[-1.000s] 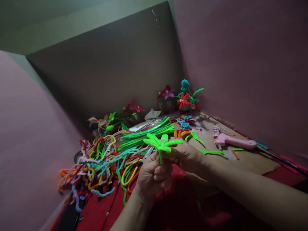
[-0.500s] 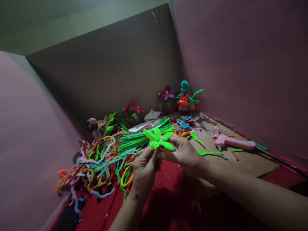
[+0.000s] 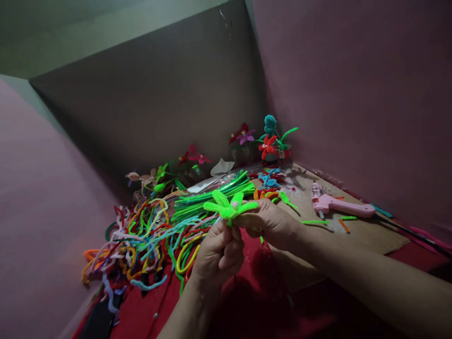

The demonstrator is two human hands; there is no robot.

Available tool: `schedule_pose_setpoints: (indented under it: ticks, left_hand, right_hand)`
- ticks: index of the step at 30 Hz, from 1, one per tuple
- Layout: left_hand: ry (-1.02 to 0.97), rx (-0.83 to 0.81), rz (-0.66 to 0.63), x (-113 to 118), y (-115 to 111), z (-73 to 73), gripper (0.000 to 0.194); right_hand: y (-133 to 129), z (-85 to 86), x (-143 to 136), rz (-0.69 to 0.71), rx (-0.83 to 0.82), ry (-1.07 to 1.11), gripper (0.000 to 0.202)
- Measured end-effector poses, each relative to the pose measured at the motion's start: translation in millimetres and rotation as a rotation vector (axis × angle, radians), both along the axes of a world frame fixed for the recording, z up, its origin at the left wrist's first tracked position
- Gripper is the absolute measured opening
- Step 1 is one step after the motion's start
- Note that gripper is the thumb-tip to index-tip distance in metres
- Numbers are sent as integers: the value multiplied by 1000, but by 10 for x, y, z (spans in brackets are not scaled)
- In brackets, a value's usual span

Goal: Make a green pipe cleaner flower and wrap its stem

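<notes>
A bright green pipe-cleaner flower [image 3: 230, 207] with a pale centre is held up in front of me, its petals spread. My left hand [image 3: 219, 249] is closed just beneath the bloom, fingers curled around its base, and a thin dark stem shows below the fist. From the right, my right hand [image 3: 270, 223] pinches the flower's right petal and underside between thumb and fingers. Behind both hands lies a bundle of green pipe cleaners [image 3: 212, 195] in clear wrapping.
Tangled coloured pipe cleaners [image 3: 151, 240] cover the left of the red cloth [image 3: 141, 313]. A pink glue gun [image 3: 344, 205] lies on the cardboard [image 3: 370, 238] at right, its black cord trailing away. Finished flowers [image 3: 268, 143] stand in jars along the back. A dark phone-like object [image 3: 102, 315] lies front left.
The flower has tilted, so its petals now fan upward and sideways. My left hand has closed into a fist under it, and my right hand has shifted slightly along the petals.
</notes>
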State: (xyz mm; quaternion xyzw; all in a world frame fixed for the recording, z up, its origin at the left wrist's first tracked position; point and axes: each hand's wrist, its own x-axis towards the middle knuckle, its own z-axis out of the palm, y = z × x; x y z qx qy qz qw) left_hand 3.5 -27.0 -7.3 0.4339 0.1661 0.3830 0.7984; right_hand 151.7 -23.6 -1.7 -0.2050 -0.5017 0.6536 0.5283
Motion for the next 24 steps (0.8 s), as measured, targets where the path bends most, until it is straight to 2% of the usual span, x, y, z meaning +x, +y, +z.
schedule_pose_setpoints:
  ticks: [3, 6, 9, 14, 17, 20, 24]
  left_hand:
    - [-82, -49, -149, -25, -33, -74, 24]
    - [-124, -44, -203, -13, -67, -86, 27]
    - [10, 86, -71, 40, -69, -26, 26]
    - [269, 332, 371, 122, -66, 87, 12]
    - [353, 390, 540, 133, -82, 88, 10]
    - [367, 397, 580, 137, -85, 62, 17]
    - [316, 342, 538, 141, -80, 44, 16]
  right_hand:
    - [-17, -28, -11, 20, -30, -26, 14]
    - [-38, -51, -32, 12, -25, -11, 13]
    - [-42, -70, -33, -86, -24, 47, 12]
    - [-40, -86, -21, -310, 121, 58, 12]
    - [-70, -76, -27, -364, 180, 61, 12]
    - [-105, -66, -25, -344, 192, 34, 14]
    - [-130, -73, -7, -333, 188, -1, 20]
